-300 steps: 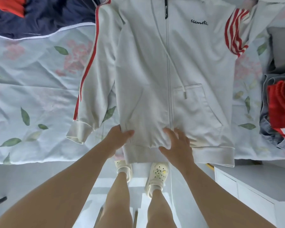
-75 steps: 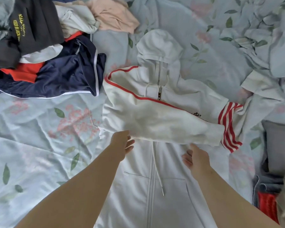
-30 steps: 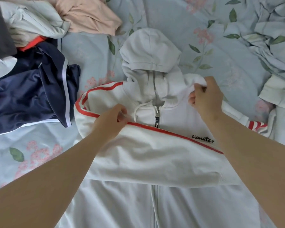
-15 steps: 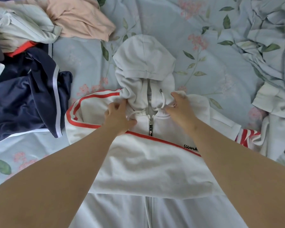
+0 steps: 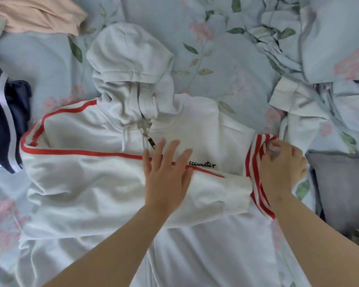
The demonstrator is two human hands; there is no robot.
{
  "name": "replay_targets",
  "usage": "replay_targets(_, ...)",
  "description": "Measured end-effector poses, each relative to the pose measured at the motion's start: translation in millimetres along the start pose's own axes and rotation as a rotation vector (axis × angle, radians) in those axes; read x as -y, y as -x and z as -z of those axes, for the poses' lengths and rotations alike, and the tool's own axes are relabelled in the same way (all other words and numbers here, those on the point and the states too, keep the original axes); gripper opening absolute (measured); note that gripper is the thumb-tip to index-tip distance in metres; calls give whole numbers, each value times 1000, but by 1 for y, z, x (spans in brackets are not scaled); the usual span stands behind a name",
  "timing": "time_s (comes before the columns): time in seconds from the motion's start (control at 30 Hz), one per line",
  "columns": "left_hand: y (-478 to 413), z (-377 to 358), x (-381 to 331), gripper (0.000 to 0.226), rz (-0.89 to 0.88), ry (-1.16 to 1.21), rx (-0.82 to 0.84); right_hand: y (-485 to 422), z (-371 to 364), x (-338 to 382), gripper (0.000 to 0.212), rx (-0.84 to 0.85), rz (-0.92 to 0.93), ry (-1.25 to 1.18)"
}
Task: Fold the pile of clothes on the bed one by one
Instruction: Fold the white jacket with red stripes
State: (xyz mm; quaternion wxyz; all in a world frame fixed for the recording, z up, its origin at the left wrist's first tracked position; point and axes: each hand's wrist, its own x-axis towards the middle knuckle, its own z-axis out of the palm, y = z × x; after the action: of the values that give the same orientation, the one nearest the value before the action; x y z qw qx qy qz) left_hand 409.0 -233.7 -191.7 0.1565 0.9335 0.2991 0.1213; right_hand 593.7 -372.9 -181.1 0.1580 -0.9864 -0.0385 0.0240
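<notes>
- Far left: navy garment (image 5: 6,121) and peach garment (image 5: 39,15), both unfolded. The navy one lies just beside the hoodie's shoulder. Risk: a sideways tug on the hoodie could catch its edge.
- Centre-left: white hoodie (image 5: 81,204) lies face up on the bed (image 5: 226,59), zip closed, hood (image 5: 129,59) flat toward the top. One folded sleeve (image 5: 87,179) with a red stripe lies across the chest, its cuff reaching the far shoulder.
- Left hand (image 5: 166,175): flat, fingers straight and spread, pressing on the folded sleeve and holding nothing. Judgement: if this hand lifts too soon, the sleeve will probably slide off the chest and the fold will be lost.
- Writing: "ecameter" (image 5: 202,164) in black script on the chest, just right of the left fingertips. I can read no other label.
- Right hand (image 5: 282,168): fingers curled into the red-striped sleeve (image 5: 255,162) at the shoulder, gripping the fabric.
- Right: the striped sleeve's cuff (image 5: 286,96) trails up against the crumpled duvet (image 5: 288,38). Risk: drawn across, it may drag the bedding, twist, or rumple the layer beneath.
- Far right: grey cushion (image 5: 340,193) near the hoodie — little room there for smoothing.
</notes>
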Motion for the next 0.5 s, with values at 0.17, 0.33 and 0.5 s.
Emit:
replay_targets(0.17, 0, -6, -30, 41, -186, -53, 322, -3, 8, -21, 41, -10, 35, -7)
replay_targets(0.33, -27, 3, -47, 27, -46, 192, 228, -13, 22, -36, 55, 75, -158, -357)
replay_targets(0.5, -11, -2, -53, 61, -157, -222, 134, -18, 24, -48, 36, 12, -328, -485)
